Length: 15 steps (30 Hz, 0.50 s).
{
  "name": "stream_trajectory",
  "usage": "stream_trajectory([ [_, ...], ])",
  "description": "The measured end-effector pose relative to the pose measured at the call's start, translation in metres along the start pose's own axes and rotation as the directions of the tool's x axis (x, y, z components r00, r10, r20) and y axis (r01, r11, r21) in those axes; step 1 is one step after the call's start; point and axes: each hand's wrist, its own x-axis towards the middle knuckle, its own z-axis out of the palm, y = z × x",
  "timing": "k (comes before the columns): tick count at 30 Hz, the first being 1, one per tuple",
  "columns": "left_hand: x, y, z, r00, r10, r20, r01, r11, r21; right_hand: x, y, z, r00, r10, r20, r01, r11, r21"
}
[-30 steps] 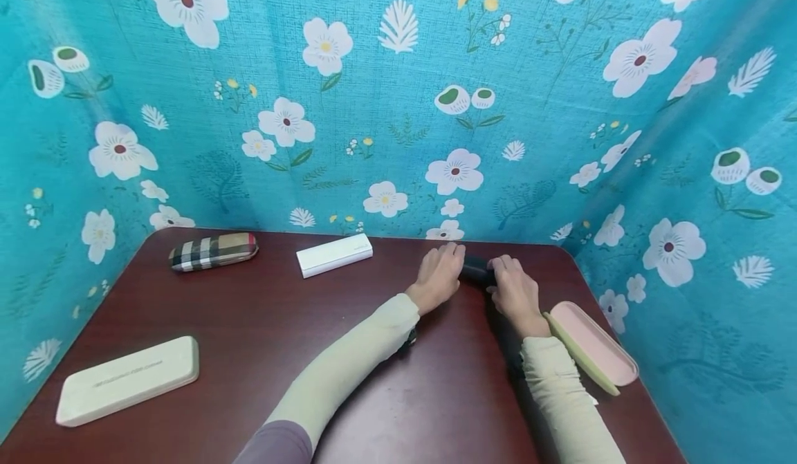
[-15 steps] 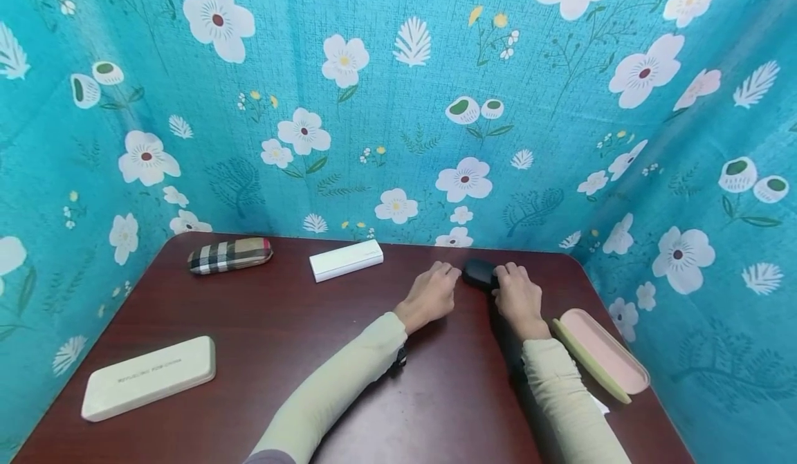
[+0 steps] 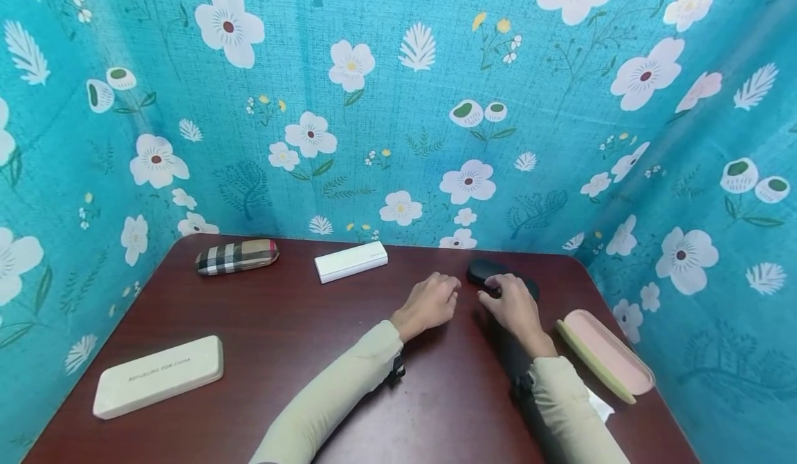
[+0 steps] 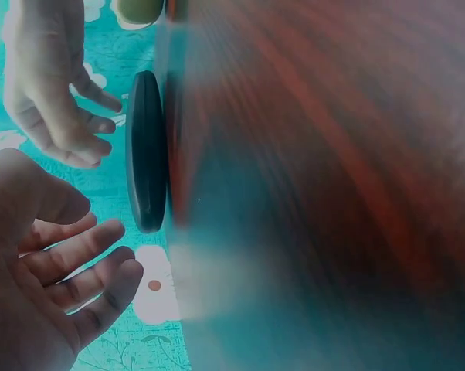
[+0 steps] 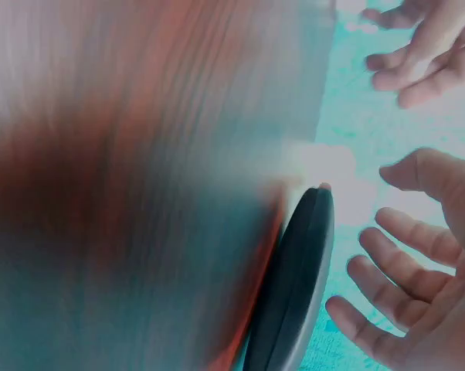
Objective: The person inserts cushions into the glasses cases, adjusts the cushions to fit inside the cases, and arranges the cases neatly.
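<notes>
A black glasses case lies closed on the table near the back right edge; the seam along its side shows in the left wrist view. My right hand hovers at the near side of the case, overlapping it in the head view. In the right wrist view its fingers are spread and loosely bent, with a gap between them and the case. To the left of the case is my left hand, its relaxed fingers holding nothing.
An open case with pink lining stands at the right, beside a white cloth. A white box and a plaid case lie along the back. At the left is a long white case. A flowered curtain borders the table.
Both hands have let go of the black glasses case and drawn back from it, the left hand to the left. The case now lies turned on the table, and the head view has shifted slightly.
</notes>
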Motion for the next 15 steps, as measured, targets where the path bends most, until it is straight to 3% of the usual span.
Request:
stream_trajectory([
  [15,-0.007,0.006,0.003,0.999,0.012,0.039,-0.010,0.999,-0.043,-0.034,-0.018,0.000,0.998,0.033,0.044,-0.037,0.996,0.081],
])
